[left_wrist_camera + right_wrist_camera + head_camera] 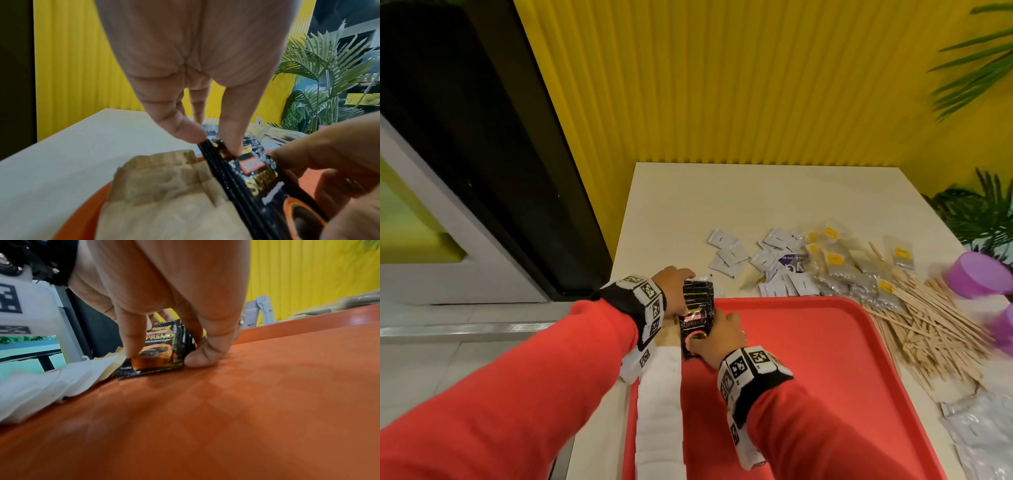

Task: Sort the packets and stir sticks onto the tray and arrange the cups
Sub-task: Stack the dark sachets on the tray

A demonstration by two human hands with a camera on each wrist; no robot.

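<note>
A stack of black coffee packets (697, 317) lies at the far left corner of the red tray (825, 359). My left hand (674, 287) pinches the stack's far end between thumb and fingers (232, 129). My right hand (717, 337) pinches its near end (160, 353), fingertips on the tray floor (226, 402). Beside the black packets (257, 178), a row of white and brown packets (659, 411) runs along the tray's left side. Loose white packets (770, 260), clear tea packets (859, 270) and wooden stir sticks (928, 329) lie on the table beyond and right of the tray. Purple cups (979, 274) stand at the right edge.
The cream table (739, 198) backs onto a ribbed yellow wall (722, 85). Potted palm leaves (983, 216) crowd the right side. Clear plastic wrappers (983, 428) lie right of the tray near the front. A dark doorway and floor are to the left.
</note>
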